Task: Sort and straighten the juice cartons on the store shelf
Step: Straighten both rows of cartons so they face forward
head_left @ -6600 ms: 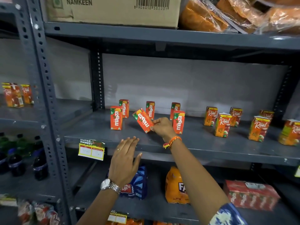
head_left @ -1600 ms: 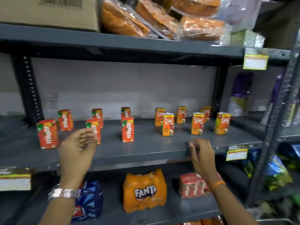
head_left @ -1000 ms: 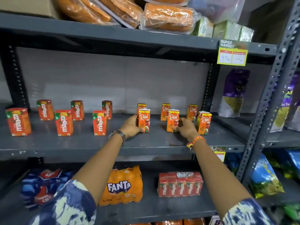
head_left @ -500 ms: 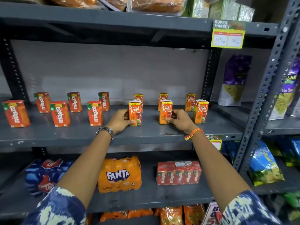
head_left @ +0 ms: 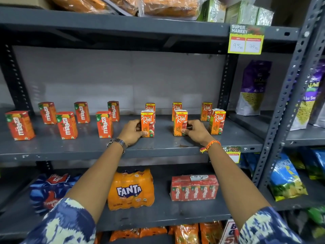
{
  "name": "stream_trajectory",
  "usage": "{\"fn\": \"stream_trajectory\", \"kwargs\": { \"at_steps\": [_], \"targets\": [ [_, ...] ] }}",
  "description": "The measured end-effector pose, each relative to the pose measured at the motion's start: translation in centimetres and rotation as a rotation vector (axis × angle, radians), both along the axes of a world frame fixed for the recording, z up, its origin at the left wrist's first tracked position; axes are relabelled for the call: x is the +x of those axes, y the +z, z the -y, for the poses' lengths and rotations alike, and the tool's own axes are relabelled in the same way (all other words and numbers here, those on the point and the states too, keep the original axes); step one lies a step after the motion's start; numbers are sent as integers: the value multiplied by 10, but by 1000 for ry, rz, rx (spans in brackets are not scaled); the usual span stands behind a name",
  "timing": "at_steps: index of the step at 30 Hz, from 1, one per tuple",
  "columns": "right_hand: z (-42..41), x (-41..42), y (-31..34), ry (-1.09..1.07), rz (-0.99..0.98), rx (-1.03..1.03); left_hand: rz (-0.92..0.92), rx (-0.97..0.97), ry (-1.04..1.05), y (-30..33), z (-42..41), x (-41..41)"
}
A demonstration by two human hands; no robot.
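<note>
Juice cartons stand on the grey metal shelf across the middle of the frame: red Maaza cartons at left, orange Real cartons at centre and right, both in two loose rows. The shelf is flat painted steel, likely slick, so a small push should slide a box. The left hand is closed around the left side of one front Real carton; the right hand pinches the right side of the next Real carton. Both boxes stand upright, labels forward. To do this well, grip low near the base, turn each face square to the shelf edge, and even out the gaps. Cartons are light, sharp-cornered, glossy card and probably tip easily.
</note>
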State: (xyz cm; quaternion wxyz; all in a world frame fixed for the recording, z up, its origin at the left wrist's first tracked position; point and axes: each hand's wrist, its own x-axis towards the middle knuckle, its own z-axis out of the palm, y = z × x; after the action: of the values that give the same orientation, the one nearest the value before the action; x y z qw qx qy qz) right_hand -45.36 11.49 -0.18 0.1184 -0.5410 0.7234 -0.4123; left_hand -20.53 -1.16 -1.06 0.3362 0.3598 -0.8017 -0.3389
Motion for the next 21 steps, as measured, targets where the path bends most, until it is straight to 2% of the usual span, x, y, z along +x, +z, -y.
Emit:
{"fn": "stream_trajectory", "kwargs": {
  "at_steps": [7,8,10,12,13,14,16,19,21],
  "targets": [
    [-6,-4,1,37,68,-30,45,48,23,6,-12,9],
    [-14,-4,3,38,95,-96,56,61,31,5,-18,13],
    [-36,-11,6,-64,206,-359,84,3,117,-2,-32,26],
    [-56,-34,10,-247,304,-648,81,-187,225,-15,-48,38],
    [-63,-52,10,-316,336,-719,72,-297,248,-23,-57,42],
    [-67,-71,10,-355,359,-723,74,-389,252,-31,-64,45],
    [-68,-98,10,-340,394,-556,147,-517,261,-50,-73,46],
    [-63,-115,5,-186,336,-225,319,-675,327,-74,-83,41],
    [-57,-121,2,-90,273,-115,327,-705,355,-78,-85,38]
  ]
}}
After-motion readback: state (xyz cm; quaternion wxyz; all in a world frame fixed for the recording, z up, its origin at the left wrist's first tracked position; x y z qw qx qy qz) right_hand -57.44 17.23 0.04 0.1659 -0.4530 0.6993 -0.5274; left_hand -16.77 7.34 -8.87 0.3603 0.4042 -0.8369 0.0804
